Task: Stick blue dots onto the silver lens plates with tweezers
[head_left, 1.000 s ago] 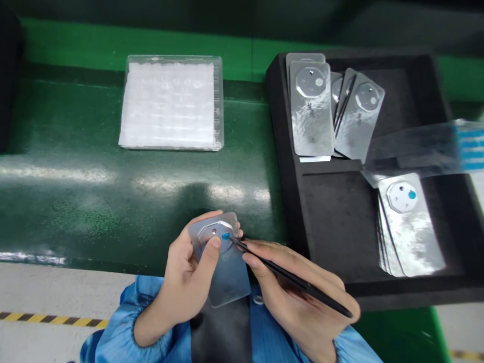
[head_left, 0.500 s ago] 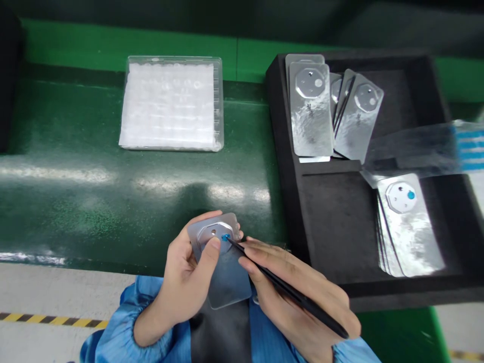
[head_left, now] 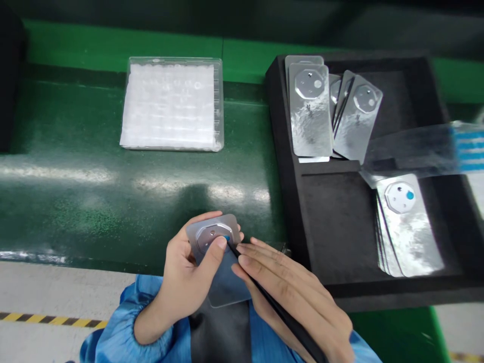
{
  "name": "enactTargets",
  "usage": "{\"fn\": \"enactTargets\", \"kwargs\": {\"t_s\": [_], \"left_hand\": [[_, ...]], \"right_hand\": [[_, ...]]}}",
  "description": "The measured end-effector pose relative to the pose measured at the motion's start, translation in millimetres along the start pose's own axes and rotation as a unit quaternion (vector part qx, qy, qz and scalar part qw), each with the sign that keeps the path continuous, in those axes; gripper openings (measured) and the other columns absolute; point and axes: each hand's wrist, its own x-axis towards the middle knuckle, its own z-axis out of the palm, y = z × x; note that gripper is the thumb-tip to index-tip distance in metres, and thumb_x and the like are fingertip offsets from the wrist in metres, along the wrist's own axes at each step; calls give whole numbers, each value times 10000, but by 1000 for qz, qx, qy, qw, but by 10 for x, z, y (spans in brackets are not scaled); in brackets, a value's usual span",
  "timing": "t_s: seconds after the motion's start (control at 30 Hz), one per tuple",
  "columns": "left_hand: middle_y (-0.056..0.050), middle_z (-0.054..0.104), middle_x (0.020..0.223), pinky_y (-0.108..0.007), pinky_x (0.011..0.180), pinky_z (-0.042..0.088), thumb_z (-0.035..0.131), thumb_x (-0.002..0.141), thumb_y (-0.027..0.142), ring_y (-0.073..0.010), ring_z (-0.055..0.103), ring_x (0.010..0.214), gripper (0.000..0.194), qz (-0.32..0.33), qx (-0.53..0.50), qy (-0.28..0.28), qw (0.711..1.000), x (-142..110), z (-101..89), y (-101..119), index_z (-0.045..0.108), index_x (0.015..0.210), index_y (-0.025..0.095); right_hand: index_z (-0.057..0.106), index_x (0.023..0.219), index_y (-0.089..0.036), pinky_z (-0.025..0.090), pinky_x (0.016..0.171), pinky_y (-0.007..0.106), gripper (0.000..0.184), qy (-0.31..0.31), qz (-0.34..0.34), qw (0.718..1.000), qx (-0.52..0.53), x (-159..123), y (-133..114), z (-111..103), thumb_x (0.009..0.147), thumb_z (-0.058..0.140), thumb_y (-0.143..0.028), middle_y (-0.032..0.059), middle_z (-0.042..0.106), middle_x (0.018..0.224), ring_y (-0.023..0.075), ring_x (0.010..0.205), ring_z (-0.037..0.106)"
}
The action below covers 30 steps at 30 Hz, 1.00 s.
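Note:
My left hand [head_left: 194,280] grips a thin silvery phone back plate [head_left: 229,280], tilted over my lap. Its thumb lies on the plate's octagonal raised area, beside a small blue round sticker [head_left: 227,237] that it partly covers. My right hand [head_left: 291,295] is closed around a black pen-like tool [head_left: 280,307], whose thin end points at the plate near the thumb and the blue sticker. Whether the tip touches the plate is hard to tell, as the thumb is so close.
A black divided tray [head_left: 291,212] stands at the right. Its far compartment holds several silvery plates [head_left: 312,121]; its near one has a stack [head_left: 412,237] with a blue dot on top. A plastic bag [head_left: 412,146] lies across the divider. A clear box [head_left: 218,101] with white contents sits on the green bench [head_left: 94,196].
My right hand has tilted and shifted slightly down and left, bringing the tool to a steeper angle. My left thumb has slid right, closer to the blue sticker, covering more of it.

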Motion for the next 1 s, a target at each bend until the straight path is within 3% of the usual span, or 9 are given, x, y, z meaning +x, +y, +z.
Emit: {"fn": "enactTargets", "kwargs": {"t_s": [0.2, 0.4, 0.53, 0.77, 1.0], "left_hand": [[-73, 851, 1043, -348, 904, 678, 728, 964, 263, -244, 824, 976, 321, 10, -5, 11, 1000, 1, 17, -15, 654, 1273, 219], [-62, 857, 998, -296, 799, 699, 742, 952, 242, -244, 832, 928, 346, 16, -22, 28, 999, -24, 39, -57, 656, 1288, 232], [-56, 857, 1008, -274, 815, 691, 745, 936, 183, -228, 831, 928, 385, 36, -20, 21, 999, -22, 34, -58, 641, 1304, 229], [-43, 860, 989, -182, 780, 662, 729, 889, 86, -181, 833, 878, 406, 49, 11, 17, 999, 12, 47, -6, 641, 1263, 215], [-40, 858, 1005, -232, 842, 672, 730, 880, 81, -197, 831, 910, 427, 44, 12, 9, 999, 0, 44, -6, 641, 1269, 231]], "right_hand": [[767, 1189, -183, 695, 941, 390, 372, -18, 28, 999, 25, 9, 13, -22, 847, 825, -48, 43, 826, 1046, 264, 944, 809], [792, 1088, -213, 713, 849, 376, 242, 19, 112, 987, 110, 29, 24, -76, 884, 802, -83, 39, 826, 979, 259, 913, 808], [805, 1052, -223, 708, 821, 394, 243, 18, 147, 982, 116, 42, 7, -86, 865, 813, -67, 41, 824, 981, 271, 901, 803], [798, 1098, -221, 684, 823, 388, 279, -3, 149, 978, 145, 61, 8, -67, 871, 810, -59, 45, 817, 1009, 268, 944, 784], [781, 1085, -193, 651, 842, 318, 233, -24, 137, 980, 146, 95, 27, -58, 893, 796, -61, 31, 803, 996, 212, 968, 747]]}}
